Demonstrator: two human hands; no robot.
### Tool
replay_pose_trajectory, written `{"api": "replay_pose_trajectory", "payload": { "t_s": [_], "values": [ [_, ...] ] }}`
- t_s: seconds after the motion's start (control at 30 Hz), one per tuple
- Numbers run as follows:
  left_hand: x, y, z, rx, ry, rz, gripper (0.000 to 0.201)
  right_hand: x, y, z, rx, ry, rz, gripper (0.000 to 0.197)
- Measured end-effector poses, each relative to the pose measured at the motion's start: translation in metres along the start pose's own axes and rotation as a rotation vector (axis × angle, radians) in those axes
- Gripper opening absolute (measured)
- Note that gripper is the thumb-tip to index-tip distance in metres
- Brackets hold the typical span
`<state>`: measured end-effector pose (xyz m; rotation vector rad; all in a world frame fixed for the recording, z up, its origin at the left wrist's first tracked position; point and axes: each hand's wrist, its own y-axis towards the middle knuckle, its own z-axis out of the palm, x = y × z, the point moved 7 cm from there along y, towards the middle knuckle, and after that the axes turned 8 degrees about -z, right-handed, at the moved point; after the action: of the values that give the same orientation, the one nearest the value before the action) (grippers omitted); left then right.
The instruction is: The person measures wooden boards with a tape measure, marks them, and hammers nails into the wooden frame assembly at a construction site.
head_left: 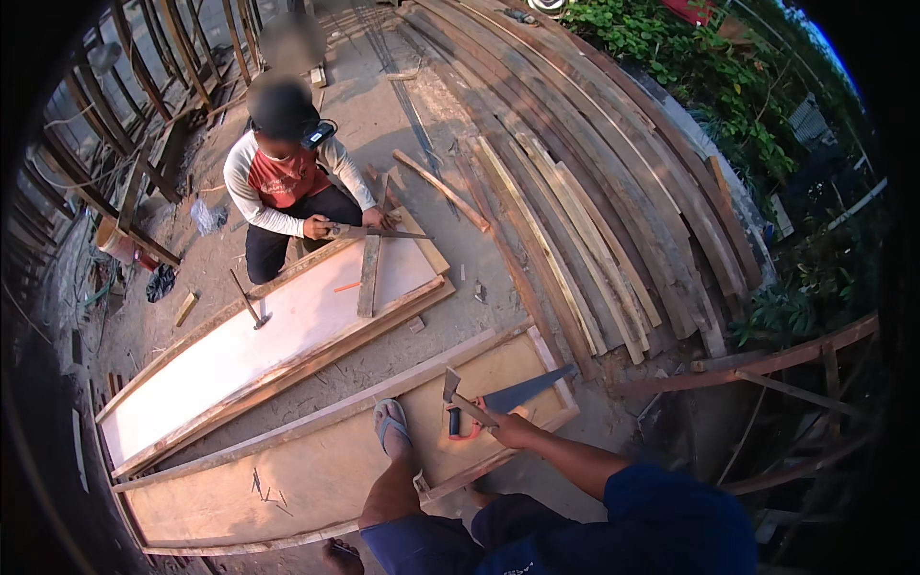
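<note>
My right hand (517, 431) grips the handle of a hammer (470, 407), whose metal head points away from me. Beneath it, a handsaw (525, 393) with an orange and black handle lies on a wood-framed plywood panel (326, 479), its blade reaching over the right end of the frame. One sandalled foot (392, 426) of mine rests on this panel. Several loose nails (259, 487) are scattered over its left part. My left hand is out of sight.
Across from me a person (287, 177) crouches, holding a saw-like blade at a wood strip (369, 275) on a white framed panel (230, 359). Another hammer (251, 305) and an orange stick (347, 287) lie there. Long planks (594, 172) are stacked at right.
</note>
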<state>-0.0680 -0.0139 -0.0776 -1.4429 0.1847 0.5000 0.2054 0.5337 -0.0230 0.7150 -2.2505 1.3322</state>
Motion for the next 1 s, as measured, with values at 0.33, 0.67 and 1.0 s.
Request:
{"api": "replay_pose_trajectory", "payload": {
  "t_s": [0.33, 0.67, 1.0],
  "values": [
    [0.082, -0.205, -0.095, -0.001, 0.034, -0.231, 0.036, -0.083, -0.118, 0.055, 0.125, -0.266, 0.104, 0.061],
    [0.121, -0.286, -0.165, -0.218, 0.121, -0.187, 0.038, 0.005, -0.111, 0.165, 0.094, -0.032, -0.137, 0.056],
    [0.137, -0.295, -0.165, -0.266, 0.212, -0.239, 0.035, -0.068, -0.045, 0.221, -0.002, -0.166, -0.149, 0.059]
  ]
}}
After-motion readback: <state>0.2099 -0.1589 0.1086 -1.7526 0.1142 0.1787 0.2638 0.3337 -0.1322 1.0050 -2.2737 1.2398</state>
